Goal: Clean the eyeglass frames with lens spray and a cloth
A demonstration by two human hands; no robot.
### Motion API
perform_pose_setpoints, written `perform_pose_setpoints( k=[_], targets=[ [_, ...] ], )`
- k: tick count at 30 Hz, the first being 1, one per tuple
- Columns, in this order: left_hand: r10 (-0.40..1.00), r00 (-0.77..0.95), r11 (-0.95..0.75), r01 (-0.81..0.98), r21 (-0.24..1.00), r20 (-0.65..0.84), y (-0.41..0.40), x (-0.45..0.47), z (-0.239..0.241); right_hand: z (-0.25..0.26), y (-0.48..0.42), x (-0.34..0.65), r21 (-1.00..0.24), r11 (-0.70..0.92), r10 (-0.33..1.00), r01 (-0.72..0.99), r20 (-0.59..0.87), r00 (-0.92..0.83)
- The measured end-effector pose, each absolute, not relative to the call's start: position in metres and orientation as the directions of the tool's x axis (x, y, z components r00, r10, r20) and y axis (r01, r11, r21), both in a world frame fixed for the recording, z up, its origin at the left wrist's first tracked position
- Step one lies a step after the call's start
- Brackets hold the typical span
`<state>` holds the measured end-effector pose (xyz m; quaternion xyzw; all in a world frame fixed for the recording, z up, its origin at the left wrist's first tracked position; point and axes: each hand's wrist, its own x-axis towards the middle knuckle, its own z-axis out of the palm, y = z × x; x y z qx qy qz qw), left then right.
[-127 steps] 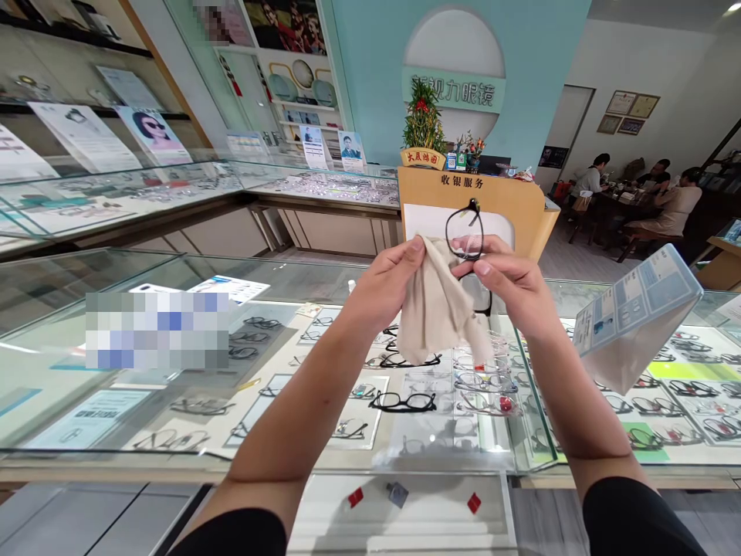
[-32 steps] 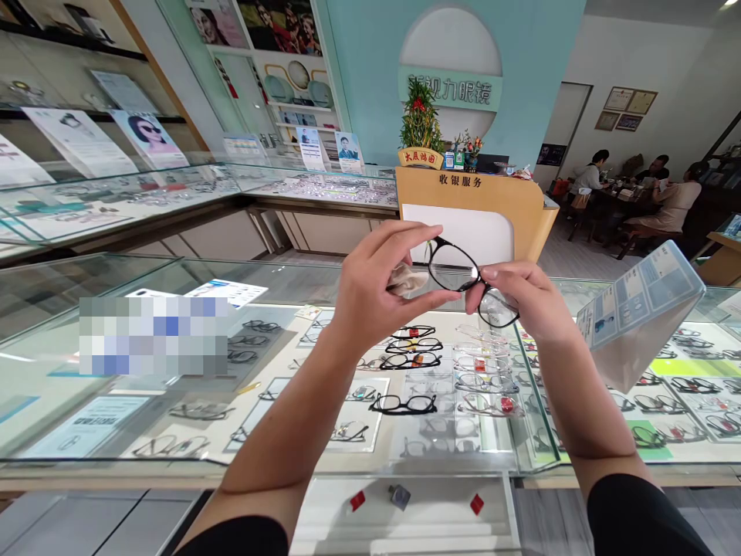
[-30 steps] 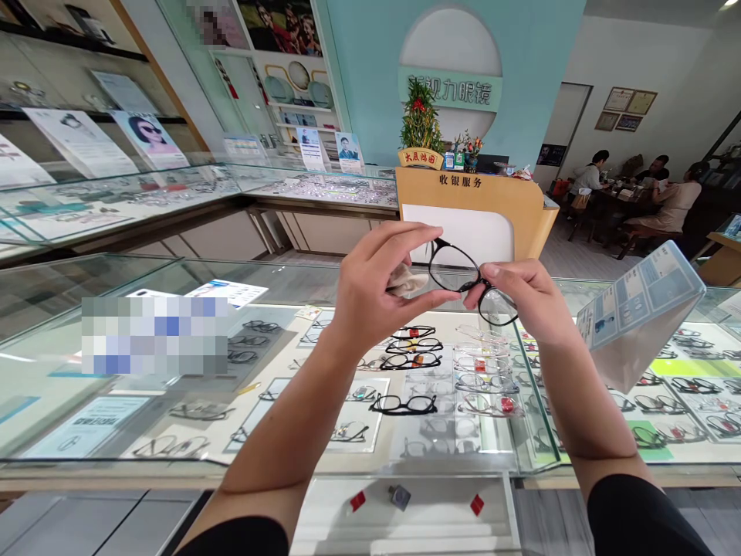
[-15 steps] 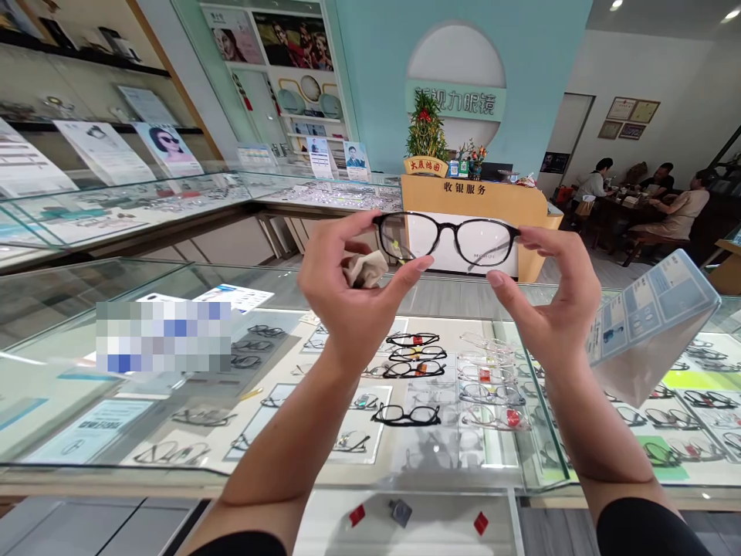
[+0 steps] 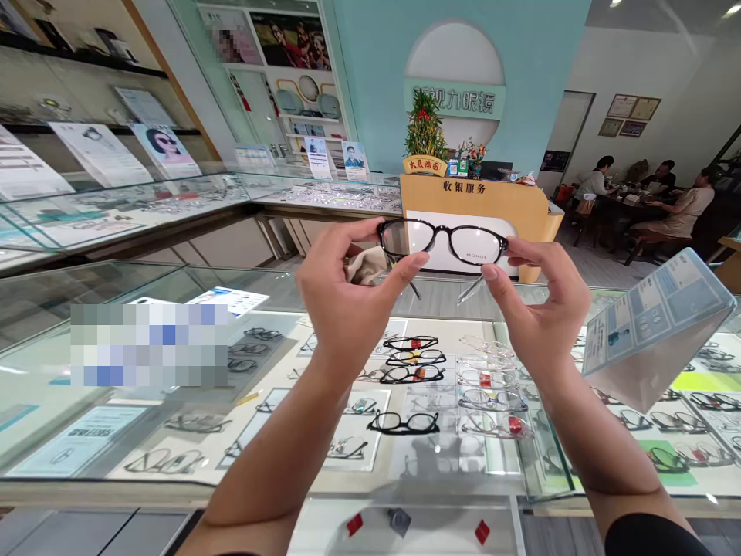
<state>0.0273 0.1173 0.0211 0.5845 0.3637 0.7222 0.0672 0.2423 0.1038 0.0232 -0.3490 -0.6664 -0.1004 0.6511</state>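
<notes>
I hold a pair of black-framed glasses [image 5: 444, 241] up level in front of me, lenses facing away, above a glass display counter [image 5: 272, 289]. My left hand [image 5: 347, 297] pinches the left end of the frame between thumb and forefinger, with a crumpled beige cloth [image 5: 366, 266] tucked in its palm. My right hand [image 5: 538, 309] pinches the right end of the frame the same way. Both temples hang folded out below the lenses.
Under the counter glass lie rows of several glasses on white trays [image 5: 405, 386]. A clear angled sign stand [image 5: 654, 324] sits on the counter at right. A wooden cashier desk [image 5: 480, 205] with a small plant stands behind. People sit at a table [image 5: 654, 201] far right.
Earlier I rubbed a lens with the cloth. The cloth is now bunched in my left palm, and both hands have raised and turned the glasses level, holding them by their ends.
</notes>
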Motion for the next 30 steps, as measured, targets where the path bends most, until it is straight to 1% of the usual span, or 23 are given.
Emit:
perform_pose_setpoints(
  k=[2,5,13,23,30],
  targets=[
    [0.497,-0.329,-0.681,0.425,0.596,0.803,0.117,0.029,0.024,0.022,0.106,0.243,-0.296,0.733,0.313,0.613,0.946,0.082],
    [0.486,-0.322,-0.657,0.479,0.582,0.813,0.116,0.030,0.026,0.022,0.107,0.244,-0.267,0.714,0.290,0.648,0.954,0.074],
    [0.545,-0.285,-0.647,0.454,0.612,0.788,0.121,0.028,0.023,0.022,0.103,0.243,-0.223,0.699,0.248,0.680,0.967,0.062],
    [0.551,-0.279,-0.645,0.456,0.613,0.787,0.124,0.029,0.022,0.024,0.100,0.244,-0.214,0.654,0.252,0.726,0.966,0.057],
    [0.551,-0.277,-0.652,0.445,0.613,0.787,0.127,0.032,0.020,0.023,0.101,0.243,-0.213,0.673,0.248,0.709,0.967,0.055]
  ],
)
